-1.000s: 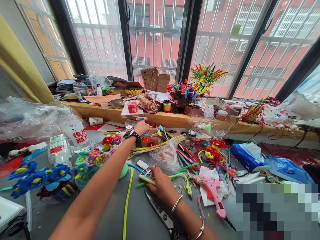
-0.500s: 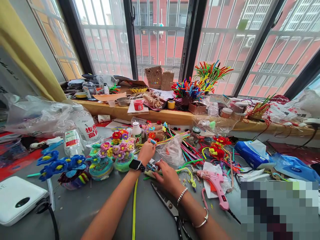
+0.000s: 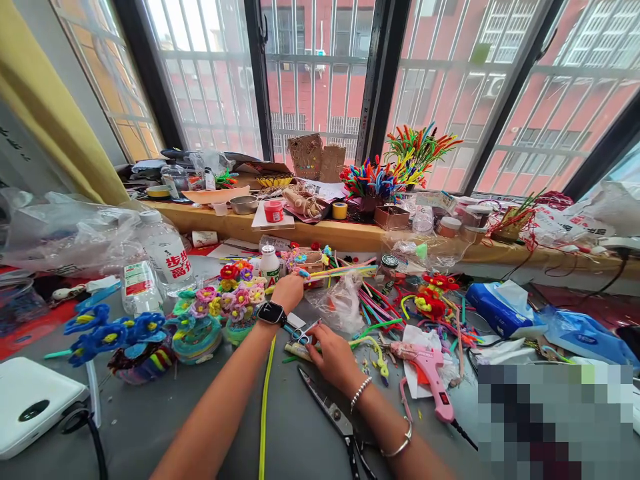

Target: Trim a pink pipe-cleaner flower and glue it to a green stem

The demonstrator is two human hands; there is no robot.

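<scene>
My left hand (image 3: 290, 291), with a black watch on the wrist, reaches to the back of the desk. Its fingers are closed at the left ends of some long pink and yellow pipe cleaners (image 3: 342, 271); the fingertips are partly hidden. Nearer to me, my right hand (image 3: 330, 353) is closed on a small pair of scissors (image 3: 300, 336) with pale loop handles. Large black-handled shears (image 3: 330, 408) lie open below that hand. To the left, a yellow pipe cleaner (image 3: 265, 407) runs along the desk under my left wrist.
Potted pipe-cleaner flowers (image 3: 145, 333) stand on the left, near a white box-shaped device (image 3: 37, 407). A white bottle (image 3: 270, 265) is behind my left hand. On the right lie a pink glue gun (image 3: 425, 367), red flowers (image 3: 435, 297) and a tissue pack (image 3: 500, 310).
My left hand has moved slightly away from me, and the left ends of the pipe cleaners beside it sit higher. My right hand stays nearly in place with the small scissors.
</scene>
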